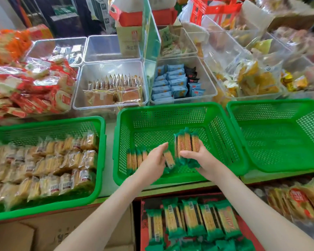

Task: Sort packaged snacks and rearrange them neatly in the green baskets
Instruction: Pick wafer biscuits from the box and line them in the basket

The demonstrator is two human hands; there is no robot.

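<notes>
Filling the middle green basket (170,113) is the step in hand: a short row of cracker packs (134,159) stands by its left wall, and the left hand (152,161) pinches a single pack (169,159) just beside that row. The right hand (202,157) has its fingers curled round a bundle (186,143) of the same packs, over the basket floor. The next move likely calls for standing the single pack flush against the row's end.

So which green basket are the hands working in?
The middle basket, holding a few green-ended packs; the left basket is full of clear-wrapped packs, the right basket has none.
</notes>
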